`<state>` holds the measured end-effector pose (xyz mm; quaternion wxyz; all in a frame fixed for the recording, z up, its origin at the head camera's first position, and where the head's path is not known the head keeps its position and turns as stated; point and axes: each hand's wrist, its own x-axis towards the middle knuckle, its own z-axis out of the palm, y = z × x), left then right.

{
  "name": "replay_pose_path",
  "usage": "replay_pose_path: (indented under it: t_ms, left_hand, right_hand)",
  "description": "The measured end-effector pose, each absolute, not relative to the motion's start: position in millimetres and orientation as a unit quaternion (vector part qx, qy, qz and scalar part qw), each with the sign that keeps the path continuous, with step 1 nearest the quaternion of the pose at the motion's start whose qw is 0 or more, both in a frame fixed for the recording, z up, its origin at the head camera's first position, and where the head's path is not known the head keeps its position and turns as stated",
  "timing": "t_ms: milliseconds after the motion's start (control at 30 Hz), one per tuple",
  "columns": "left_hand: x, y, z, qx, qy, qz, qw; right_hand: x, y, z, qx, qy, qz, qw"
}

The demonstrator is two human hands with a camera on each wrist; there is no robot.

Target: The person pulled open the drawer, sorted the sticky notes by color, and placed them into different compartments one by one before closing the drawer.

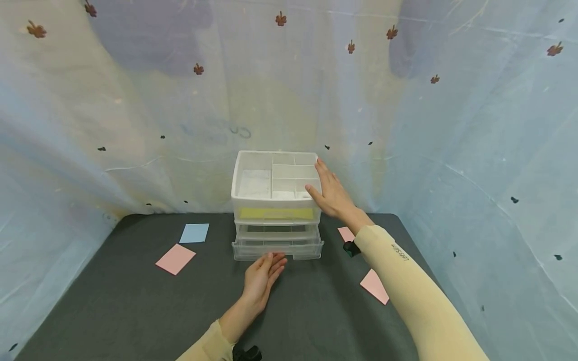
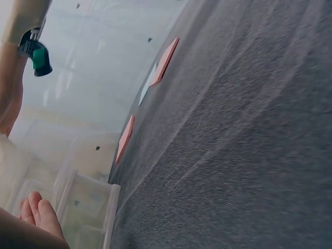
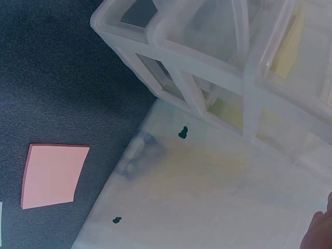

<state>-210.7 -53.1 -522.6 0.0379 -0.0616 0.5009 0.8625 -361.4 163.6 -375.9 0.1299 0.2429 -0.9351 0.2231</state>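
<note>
Toward the back of the table, around its middle, stands the clear drawer organizer, its bottom drawer jutting forward. By its upper right rim the right hand lies flat, fingers extended and thumb spread, probably to steady the box. Low at the drawer's front is the left hand, its fingers nearly straight and gripping nothing, likely placed there to work the drawer; whether they touch its edge I cannot tell.

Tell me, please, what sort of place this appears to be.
Probably a screened tabletop workspace: a patterned curtain hangs behind a dark table bearing a plastic drawer organizer.
</note>
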Motion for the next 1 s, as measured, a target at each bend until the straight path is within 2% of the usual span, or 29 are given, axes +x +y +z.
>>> replay_pose_path:
  t_ms: [433,1000]
  left_hand:
    - [-186.0,-57.0,-521.1,-0.055,0.493,0.865,0.069]
    - [-183.4,-64.5,-524.1,-0.029,0.525,0.847,0.08]
  right_hand:
    - [-361.2,163.9,-376.0,0.246,-0.933,0.227,0.132]
    - [-363.0,164.0,-377.3,0.245,-0.934,0.226,0.13]
